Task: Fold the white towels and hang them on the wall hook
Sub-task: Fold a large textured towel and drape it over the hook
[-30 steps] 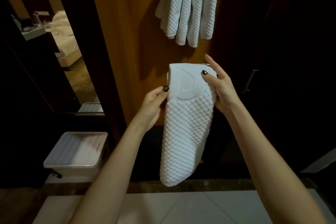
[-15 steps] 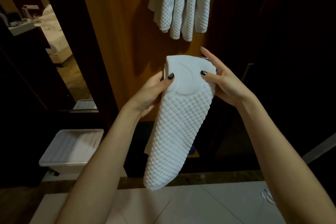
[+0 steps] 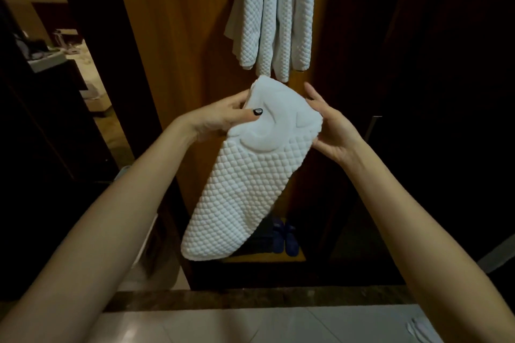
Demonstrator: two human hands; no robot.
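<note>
step: folded towel (image 3: 245,189) held below hung towels (image 3: 278,22) | left hand (image 3: 223,120) pinches top; right hand (image 3: 334,131) grip: cannot tell | next: lift to hook

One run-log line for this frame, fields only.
stage: folding | left hand: pinches top of folded white quilted towel | right hand: at its right edge, grip unclear | hung white towels: above

Dim wardrobe nook in warm light.
Wood panel (image 3: 181,64) ahead, dark doors (image 3: 446,92) right; far left, a bed (image 3: 93,89) through a doorway; blue shoes (image 3: 284,237) low; pale tiles (image 3: 250,326) near.
</note>
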